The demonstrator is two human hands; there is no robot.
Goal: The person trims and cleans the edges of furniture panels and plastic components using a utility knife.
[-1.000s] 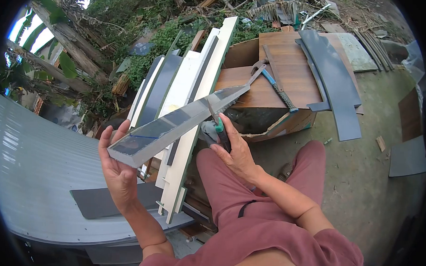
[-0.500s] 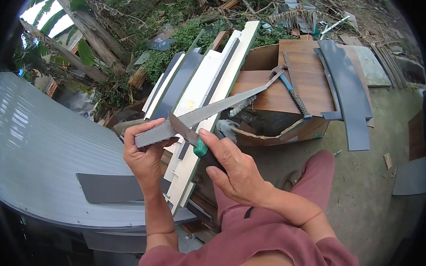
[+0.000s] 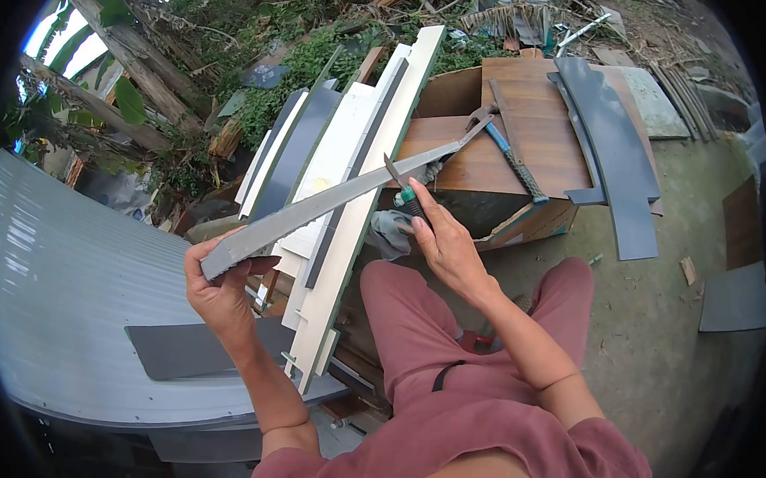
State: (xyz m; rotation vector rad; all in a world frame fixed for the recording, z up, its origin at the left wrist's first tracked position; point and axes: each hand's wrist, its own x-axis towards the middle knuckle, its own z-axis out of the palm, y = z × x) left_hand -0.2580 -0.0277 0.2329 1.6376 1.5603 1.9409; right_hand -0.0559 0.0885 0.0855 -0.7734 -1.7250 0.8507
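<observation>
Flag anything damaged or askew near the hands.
On the brown cabinet, the lower front panel is split and peeling outward. The grey strip in the left hand and the green-handled knife in the right hand look intact.

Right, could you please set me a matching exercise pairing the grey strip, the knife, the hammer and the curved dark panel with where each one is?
Things:
1. grey strip
2. knife
3. hammer
4. curved dark panel

Places:
A. lying across the middle of the brown board
B. in the right hand
C. along the brown board's right side, overhanging its near edge
D. one end held in the left hand

Pairs: 1-D, 2-B, 3-A, 4-C
</observation>
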